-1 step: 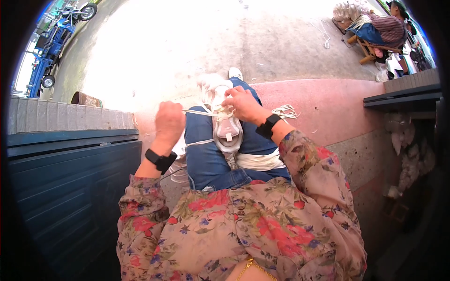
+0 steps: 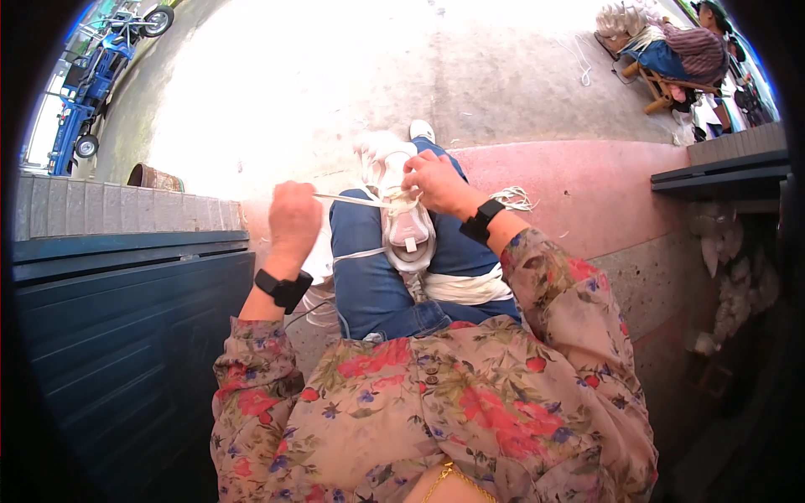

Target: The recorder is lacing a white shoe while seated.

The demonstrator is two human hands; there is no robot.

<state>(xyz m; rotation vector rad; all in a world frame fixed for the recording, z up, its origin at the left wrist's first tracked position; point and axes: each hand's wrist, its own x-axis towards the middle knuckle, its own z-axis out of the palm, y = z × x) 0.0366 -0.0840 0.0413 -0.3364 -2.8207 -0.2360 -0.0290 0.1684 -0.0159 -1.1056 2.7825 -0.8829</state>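
Note:
A white and pink sneaker (image 2: 408,228) lies between my thighs, its heel end toward me. My left hand (image 2: 295,220) is closed on a white shoelace (image 2: 348,199), left of the sneaker. The lace runs taut from this hand across my left thigh to the sneaker's lacing. Over the sneaker's upper, my right hand (image 2: 438,182) has its fingers bent in a pinch; what they grip is too small to make out. A bundle of white laces (image 2: 468,288) lies across my right thigh, and loose lace ends (image 2: 513,199) hang beyond it.
A blue cabinet (image 2: 134,335) stands at my left, and a dark blue ledge (image 2: 713,178) juts out at the right. Far right, a person (image 2: 696,52) sits beside a pile of pale shoes (image 2: 625,21). A blue three-wheeler (image 2: 92,80) and a rusty bucket (image 2: 155,178) are far left.
My left hand has moved slightly left, with the lace still pulled tight. My right hand has stayed nearly in place at the sneaker.

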